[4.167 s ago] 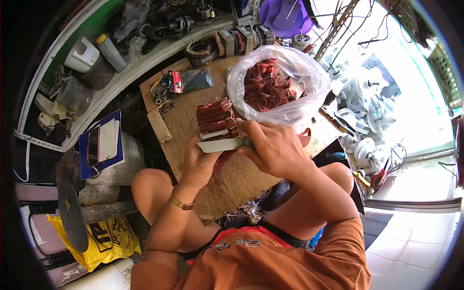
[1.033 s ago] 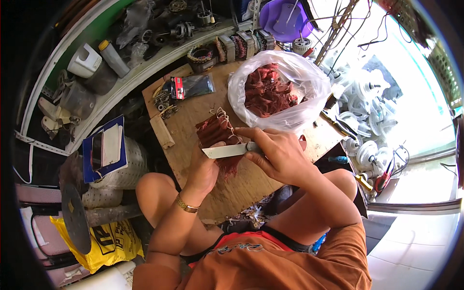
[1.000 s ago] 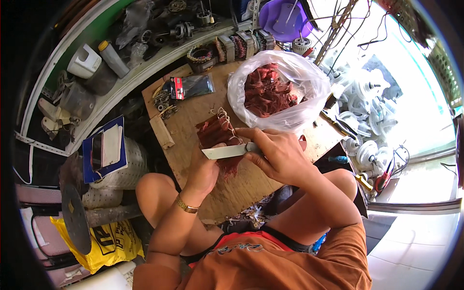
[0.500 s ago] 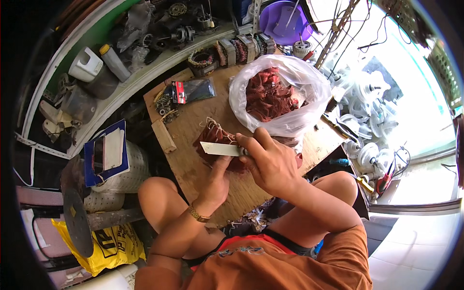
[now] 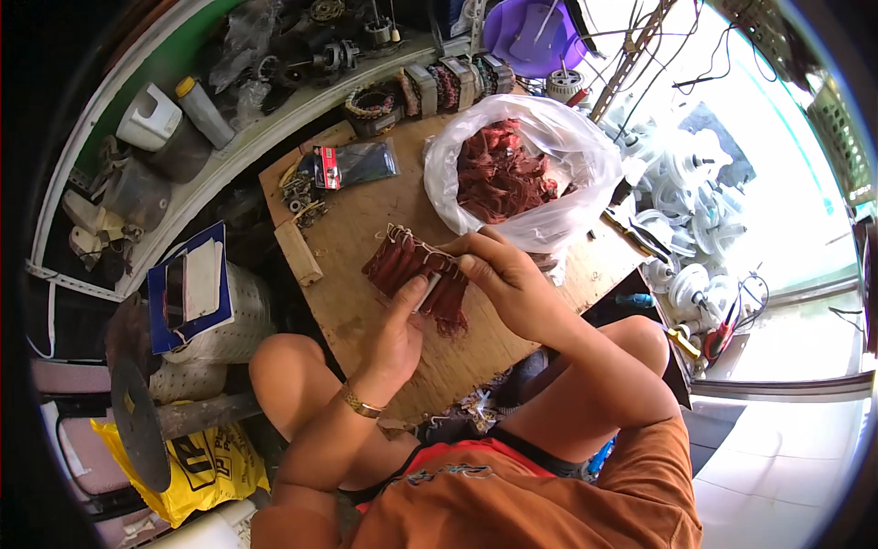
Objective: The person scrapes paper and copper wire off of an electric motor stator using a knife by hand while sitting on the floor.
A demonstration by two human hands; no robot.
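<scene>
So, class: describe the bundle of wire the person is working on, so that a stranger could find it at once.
Start at the bare wooden board across the person's knees. Near its middle, between the left hand and right hand, lies a flat bundle of reddish-brown copper wire coils tied with pale string. Unlike the loose reddish wire in the clear plastic bag behind it, it is bound and out on the board.

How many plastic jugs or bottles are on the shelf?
2: a white jug at the shelf's left end and a grey bottle with a yellow cap right beside it. Clutter may hide more.
</scene>
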